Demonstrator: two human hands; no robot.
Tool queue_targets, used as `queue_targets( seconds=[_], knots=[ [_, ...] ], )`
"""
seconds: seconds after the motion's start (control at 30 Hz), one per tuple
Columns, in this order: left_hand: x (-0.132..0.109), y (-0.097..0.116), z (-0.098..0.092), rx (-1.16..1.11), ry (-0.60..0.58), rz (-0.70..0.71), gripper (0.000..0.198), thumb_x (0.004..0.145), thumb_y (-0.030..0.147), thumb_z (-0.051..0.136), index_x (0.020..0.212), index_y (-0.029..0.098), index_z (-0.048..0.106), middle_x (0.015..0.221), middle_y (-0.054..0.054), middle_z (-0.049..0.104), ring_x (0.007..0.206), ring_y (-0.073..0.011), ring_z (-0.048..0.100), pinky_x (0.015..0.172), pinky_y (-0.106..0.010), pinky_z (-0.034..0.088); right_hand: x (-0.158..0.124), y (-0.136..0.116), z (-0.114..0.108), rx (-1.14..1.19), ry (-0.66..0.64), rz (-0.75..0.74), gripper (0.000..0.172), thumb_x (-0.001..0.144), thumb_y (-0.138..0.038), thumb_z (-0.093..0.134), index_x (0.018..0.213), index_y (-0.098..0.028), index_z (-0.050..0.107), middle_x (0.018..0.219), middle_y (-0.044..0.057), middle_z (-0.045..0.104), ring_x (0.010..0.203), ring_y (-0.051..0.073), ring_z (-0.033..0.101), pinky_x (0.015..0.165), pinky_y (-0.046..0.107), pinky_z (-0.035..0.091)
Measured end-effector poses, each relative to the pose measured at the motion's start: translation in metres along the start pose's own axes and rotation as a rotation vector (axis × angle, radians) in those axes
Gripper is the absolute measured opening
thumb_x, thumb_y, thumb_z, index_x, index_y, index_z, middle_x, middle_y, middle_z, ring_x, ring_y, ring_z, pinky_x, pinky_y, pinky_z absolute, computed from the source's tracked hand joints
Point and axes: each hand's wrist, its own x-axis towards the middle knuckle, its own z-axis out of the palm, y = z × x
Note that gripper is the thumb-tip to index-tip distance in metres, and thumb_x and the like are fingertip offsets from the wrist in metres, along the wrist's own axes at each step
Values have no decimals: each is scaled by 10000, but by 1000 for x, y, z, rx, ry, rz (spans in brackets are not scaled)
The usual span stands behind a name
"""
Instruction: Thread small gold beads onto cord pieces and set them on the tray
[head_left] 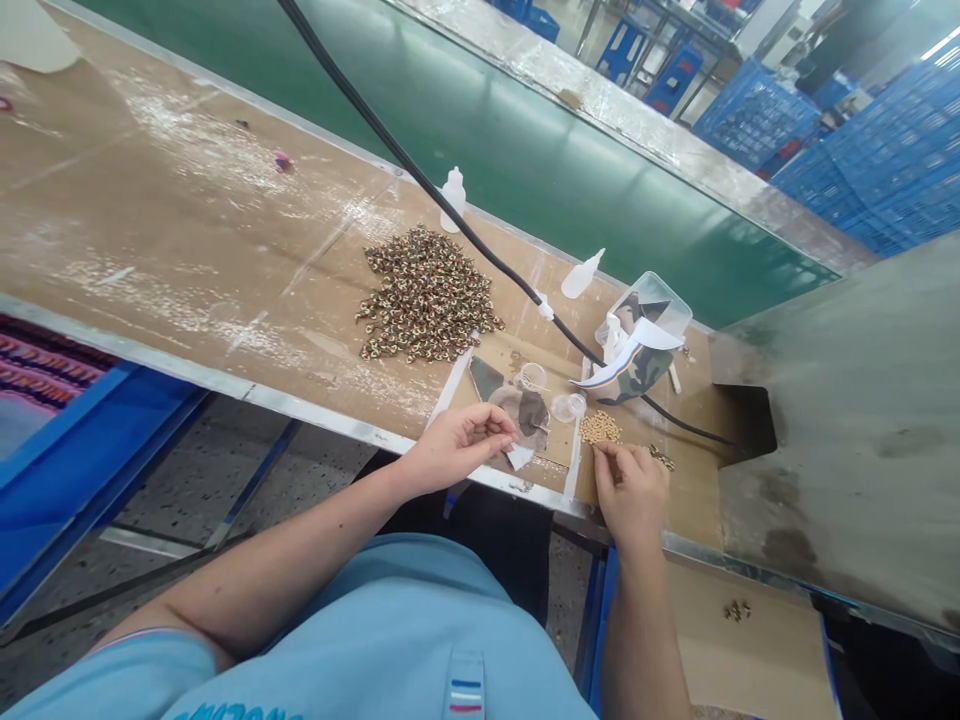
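Observation:
My left hand (466, 442) hovers over the near edge of the table, thumb and fingertips pinched together. Whatever it may hold is too small to make out. Beneath its fingertips lie a small white paper piece (520, 456) and a camouflage-patterned scrap (531, 412). My right hand (632, 490) reaches down at the near side of a small heap of tan beads (600, 427). Its thumb and forefinger are closed at the heap's edge, and anything between them is hidden. Two clear round items, a ring-like cup (533, 377) and a small cup (568, 407), sit between the hands.
A large pile of small brown-and-gold pieces (427, 295) spreads left of the hands. Two white squeeze bottles (453, 200) stand or lie behind. A black cable (420, 180) crosses overhead. A clear plastic tub (671, 300) and a camouflage visor-like piece (637, 370) are at right, near a metal panel (847, 400).

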Motion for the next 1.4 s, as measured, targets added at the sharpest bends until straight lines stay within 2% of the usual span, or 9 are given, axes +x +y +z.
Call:
queue_targets(
  seconds=[0.2, 0.33, 0.43, 0.53, 0.67, 0.83, 0.97, 1.23, 1.4],
  knots=[
    [1, 2, -1, -61, 20, -38, 140, 755, 244, 631, 823, 128, 592, 725, -15, 644, 722, -88, 621, 710, -207, 513, 3, -6, -4, 86, 14, 33, 253, 907, -333, 479, 790, -177, 641, 746, 38, 617, 705, 148, 547, 693, 289, 374],
    [4, 6, 5, -96, 30, -98, 127, 749, 228, 636, 808, 119, 608, 647, 3, 625, 594, -67, 585, 606, -184, 499, 9, -34, -7, 394, 58, 149, 192, 872, -324, 535, 795, -180, 635, 755, 29, 609, 697, 135, 552, 644, 263, 409],
    [7, 6, 11, -113, 9, -140, 105, 764, 202, 616, 815, 110, 622, 572, 24, 593, 486, -41, 523, 518, -158, 456, 13, -59, -3, 625, 2, 198, 194, 860, -336, 548, 781, -179, 629, 744, 24, 603, 685, 133, 546, 624, 261, 420],
    [10, 3, 15, -125, -13, -135, 115, 777, 202, 610, 824, 101, 638, 546, 25, 578, 467, -36, 506, 479, -145, 428, 16, -76, 6, 756, -58, 204, 188, 857, -335, 554, 802, -173, 631, 761, 28, 603, 689, 130, 544, 614, 259, 425],
    [11, -1, 16, -154, -9, -132, 145, 769, 233, 631, 812, 95, 628, 553, 17, 581, 514, -55, 544, 496, -152, 440, 17, -83, 15, 717, -5, 133, 154, 856, -302, 566, 808, -176, 641, 762, 25, 598, 697, 126, 549, 618, 256, 434],
    [7, -2, 17, -140, 33, -82, 145, 748, 245, 654, 758, 106, 613, 558, 19, 571, 540, -70, 560, 514, -168, 442, 14, -84, 15, 606, 93, 77, 126, 858, -269, 571, 843, -181, 659, 793, 30, 596, 618, 99, 514, 563, 239, 437],
    [7, -4, 17, -103, 43, -65, 149, 751, 247, 646, 758, 101, 615, 566, 13, 578, 532, -68, 555, 514, -172, 440, 14, -84, 15, 568, 89, 48, 142, 871, -271, 552, 843, -183, 660, 801, 36, 597, 641, 102, 534, 573, 240, 461],
    [11, -7, 15, -217, 32, -102, 200, 746, 286, 657, 783, 101, 590, 562, 8, 588, 520, -67, 561, 476, -160, 428, 15, -86, 16, 557, 156, 3, 96, 853, -216, 581, 868, -191, 673, 829, 38, 593, 688, 106, 574, 593, 237, 484],
    [10, -4, 16, -220, 47, -104, 225, 717, 296, 691, 773, 103, 591, 554, 12, 589, 508, -59, 553, 469, -154, 415, 12, -87, 16, 592, 160, 33, 84, 843, -196, 593, 876, -188, 670, 835, 33, 595, 672, 95, 563, 592, 230, 474]
  ],
)
